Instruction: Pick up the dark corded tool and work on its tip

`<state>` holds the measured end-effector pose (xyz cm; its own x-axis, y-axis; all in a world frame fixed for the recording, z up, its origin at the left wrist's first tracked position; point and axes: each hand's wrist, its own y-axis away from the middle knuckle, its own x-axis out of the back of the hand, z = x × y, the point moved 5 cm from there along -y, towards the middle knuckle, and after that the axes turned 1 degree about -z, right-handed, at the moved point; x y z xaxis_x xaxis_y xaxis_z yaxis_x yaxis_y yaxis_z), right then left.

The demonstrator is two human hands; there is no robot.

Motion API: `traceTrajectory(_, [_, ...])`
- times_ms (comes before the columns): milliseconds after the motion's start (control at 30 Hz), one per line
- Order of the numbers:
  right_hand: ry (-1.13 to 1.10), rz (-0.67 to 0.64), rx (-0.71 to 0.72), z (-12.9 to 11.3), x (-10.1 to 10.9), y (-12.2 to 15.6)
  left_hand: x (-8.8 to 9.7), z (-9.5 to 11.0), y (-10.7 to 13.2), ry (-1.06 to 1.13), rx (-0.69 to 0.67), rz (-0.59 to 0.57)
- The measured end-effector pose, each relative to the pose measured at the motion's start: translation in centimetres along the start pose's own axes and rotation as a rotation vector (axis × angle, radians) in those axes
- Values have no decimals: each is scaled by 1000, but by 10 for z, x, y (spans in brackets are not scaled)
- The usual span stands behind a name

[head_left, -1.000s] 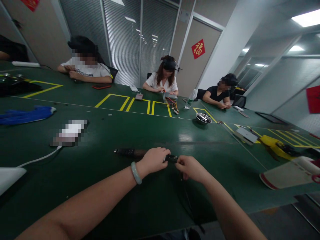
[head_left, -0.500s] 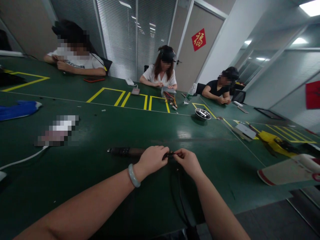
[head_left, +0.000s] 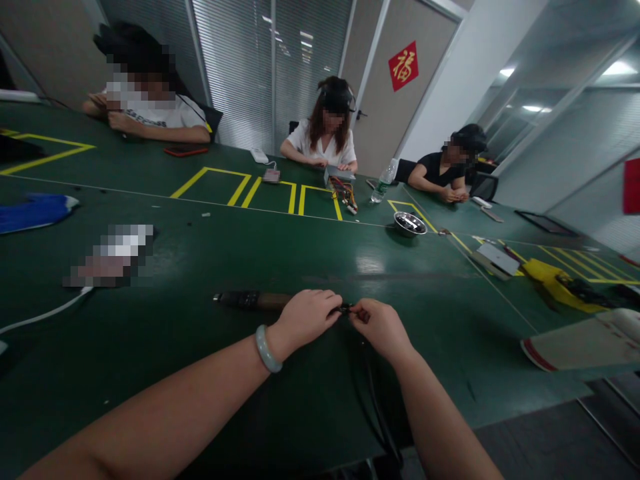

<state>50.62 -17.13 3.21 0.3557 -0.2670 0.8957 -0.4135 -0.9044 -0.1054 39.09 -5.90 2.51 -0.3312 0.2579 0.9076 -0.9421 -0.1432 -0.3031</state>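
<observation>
My left hand (head_left: 306, 318), with a pale green bangle at the wrist, is closed around a long dark tool (head_left: 250, 300) that lies along the green table (head_left: 225, 247); its handle end sticks out to the left. My right hand (head_left: 381, 326) pinches a small dark part at the tool's right end, thumb and fingers pressed together, touching the fingertips of my left hand. A black cable (head_left: 373, 400) runs from under my hands toward the table's near edge.
Three other people sit at the far side. On the table: a metal bowl (head_left: 409, 223), a water bottle (head_left: 383, 181), coloured wires (head_left: 345, 195), a blue cloth (head_left: 33, 211), a white cable (head_left: 43, 313), yellow items (head_left: 560, 283) and a white-red object (head_left: 580, 343) at the right.
My two hands have drawn closer until their fingertips meet over the tool's right end. The camera has shifted a little; the tool stays where it was.
</observation>
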Motion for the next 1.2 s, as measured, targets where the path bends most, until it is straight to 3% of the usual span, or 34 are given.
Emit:
traceTrajectory(500, [-12,11,19,-4,-10,-1,2,1,1,6,10,5])
traceTrajectory(900, [-68,-8,-71,3,-10,0,1,-1,1,-7,28,17])
traceTrajectory(1200, [215,49,102,-10,-14,-1,2,2,0,-30,64,12])
